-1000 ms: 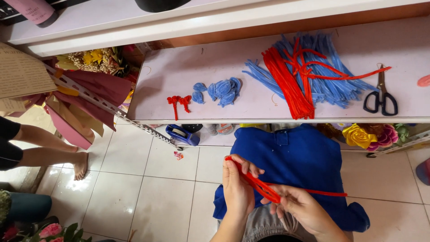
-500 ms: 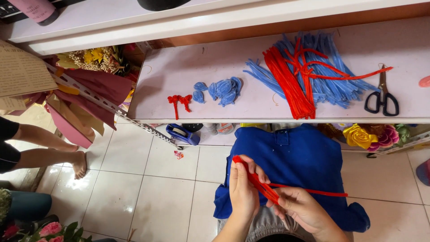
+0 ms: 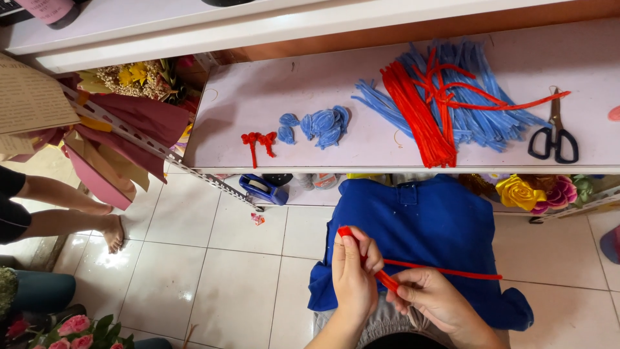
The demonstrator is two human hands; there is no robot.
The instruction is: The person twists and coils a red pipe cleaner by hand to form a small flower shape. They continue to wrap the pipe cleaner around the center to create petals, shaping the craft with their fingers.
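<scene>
Down at 6 o'clock, hands: the left hand (image 3: 354, 276) and the right hand (image 3: 434, 298) sit close together over the lap, almost touching.
Left hand: its fingers are curled shut around one end of a red fuzzy wire (image 3: 413, 268). A red tip pokes out above the fingers.
Right hand: its fingers pinch the same red wire just beside the left hand. The thumb is on top.
Red fuzzy wire: it runs from the hands toward 3 o'clock, thin and nearly flat, across the blue cloth (image 3: 426, 226).
Blue cloth: it lies over the lap under both hands, and its far edge tucks under the front of the table.
Floor, at 8 o'clock: pale tiles (image 3: 213, 258). A small red scrap (image 3: 258, 219) lies on them, and a blue tape holder (image 3: 263, 189) sits just under the table edge.
Far left, at 9 o'clock: another person's bare leg and foot (image 3: 77, 220) rest on the tiles.
Table, at 12 o'clock: a pale pink table (image 3: 303, 84) stretches across.
On the table, at 11 o'clock: a little red bow shape (image 3: 257, 141) lies next to a clump of blue petals (image 3: 321, 123).
On the table, at 1 o'clock: a red wire bundle (image 3: 416, 116) lies on a big blue wire pile (image 3: 478, 97).
On the table, at 2 o'clock: black scissors (image 3: 553, 132) lie closed, touching the end of one red wire.
Under the table, at 3 o'clock: a yellow flower (image 3: 516, 192) and a pink flower (image 3: 560, 190) sit side by side.
</scene>
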